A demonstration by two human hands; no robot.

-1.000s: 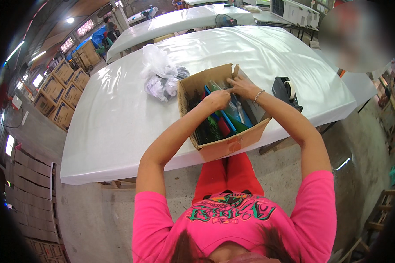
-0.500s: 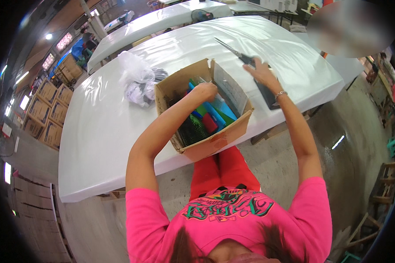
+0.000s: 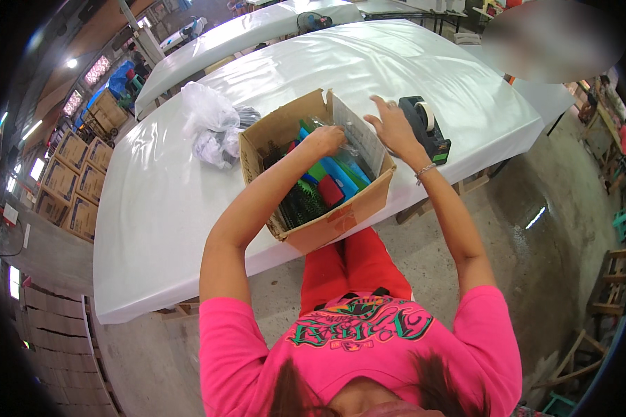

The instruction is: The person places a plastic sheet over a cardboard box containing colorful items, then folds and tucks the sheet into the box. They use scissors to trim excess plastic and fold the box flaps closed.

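Note:
My left hand (image 3: 327,141) reaches into the open cardboard box (image 3: 355,221), its fingers closed on clear plastic (image 3: 351,150). Beneath it lie blue and green flat items, a red piece (image 3: 330,189) and black bristly brushes (image 3: 302,206). Just beyond the box's right wall, my right hand (image 3: 395,132) is held with fingers apart and nothing visible in them. Close to its right side stands a black tape dispenser (image 3: 426,128) with a roll on it. The scissors no longer show in view.
A knotted clear plastic bag (image 3: 212,125) sits left of the box on the white-covered table (image 3: 167,229). A second covered table (image 3: 243,43) with a fan (image 3: 313,22) stands beyond. Stacked cartons (image 3: 75,177) are at far left, wooden stools (image 3: 611,281) at far right.
My right hand has let go of the scissors and moved left toward the box, uncovering the tape dispenser. My left hand has stayed in the box, with more clear plastic showing beside it.

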